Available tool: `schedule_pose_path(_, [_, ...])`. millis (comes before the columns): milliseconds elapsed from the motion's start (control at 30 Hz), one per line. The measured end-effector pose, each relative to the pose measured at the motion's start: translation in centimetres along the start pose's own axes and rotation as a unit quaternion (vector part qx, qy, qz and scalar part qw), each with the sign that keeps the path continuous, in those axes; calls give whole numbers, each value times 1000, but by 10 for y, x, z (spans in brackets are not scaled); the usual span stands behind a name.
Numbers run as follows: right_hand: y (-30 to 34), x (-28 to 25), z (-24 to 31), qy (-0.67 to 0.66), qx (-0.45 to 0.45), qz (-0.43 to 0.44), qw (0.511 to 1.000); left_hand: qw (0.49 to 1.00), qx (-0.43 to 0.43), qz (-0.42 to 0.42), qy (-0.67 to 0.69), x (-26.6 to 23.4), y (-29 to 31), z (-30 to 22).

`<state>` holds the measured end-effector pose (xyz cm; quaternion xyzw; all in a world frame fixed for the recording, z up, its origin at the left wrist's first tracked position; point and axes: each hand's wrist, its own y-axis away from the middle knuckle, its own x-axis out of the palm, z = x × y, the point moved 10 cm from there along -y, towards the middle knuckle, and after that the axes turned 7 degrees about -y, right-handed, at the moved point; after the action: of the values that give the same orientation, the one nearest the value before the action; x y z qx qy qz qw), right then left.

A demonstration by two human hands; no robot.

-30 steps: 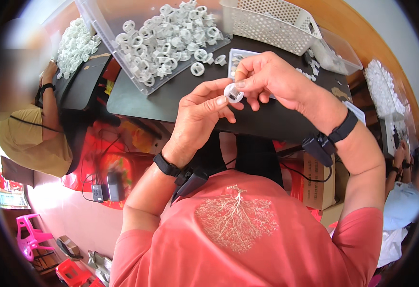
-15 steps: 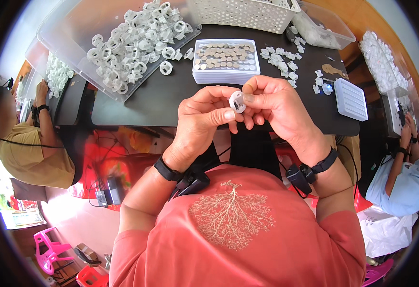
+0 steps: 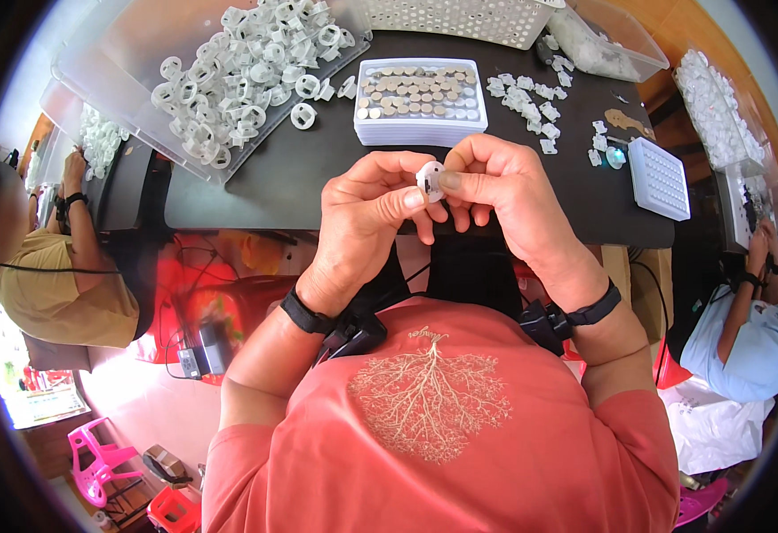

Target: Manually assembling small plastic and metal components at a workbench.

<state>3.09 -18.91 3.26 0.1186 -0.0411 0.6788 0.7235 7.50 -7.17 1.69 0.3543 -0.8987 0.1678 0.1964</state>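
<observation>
Between my two hands, just in front of the table's near edge, is a small round white plastic housing [image 3: 429, 180] with a dark slot in it. My left hand [image 3: 367, 202] pinches its left side between thumb and fingers. My right hand [image 3: 504, 188] grips the right side, the thumb pressed on its face. Beyond them stands a stack of white trays [image 3: 420, 133]; the top one holds rows of coin-like discs [image 3: 415, 89], some tan and some silvery. Whether anything else is tucked in my fingers is hidden.
A clear bin [image 3: 153, 115] of white plastic housings [image 3: 251, 75] tips toward the table from the left. Small white parts [image 3: 526, 99] lie at the right, near a lit piece [image 3: 615, 158] and a gridded white tray [image 3: 660, 180]. Behind is a perforated basket [image 3: 460, 19]. People sit at both sides.
The housing has turned slightly in my fingers, and my right thumb now covers more of its right side. Both hands stay closed on it; the whole view has shifted a little.
</observation>
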Motion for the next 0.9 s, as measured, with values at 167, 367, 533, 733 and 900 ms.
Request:
schedule_pose_path(167, [2, 5, 6, 12, -22, -14, 1000, 998, -17, 24, 48, 1, -1, 4])
schedule_pose_path(367, [-1, 3, 16, 25, -58, -31, 998, 994, -49, 42, 93, -1, -3, 7])
schedule_pose_path(533, [-3, 4, 19, 42, -59, -27, 997, 993, -59, 40, 96, 0, -4, 10])
schedule_pose_path(733, [-1, 1, 15, 64, -40, -53, 996, 994, -54, 19, 89, -9, -4, 11])
schedule_pose_path(900, [8, 2, 92, 466, -403, -197, 762, 991, -68, 4, 116, -9, -4, 12])
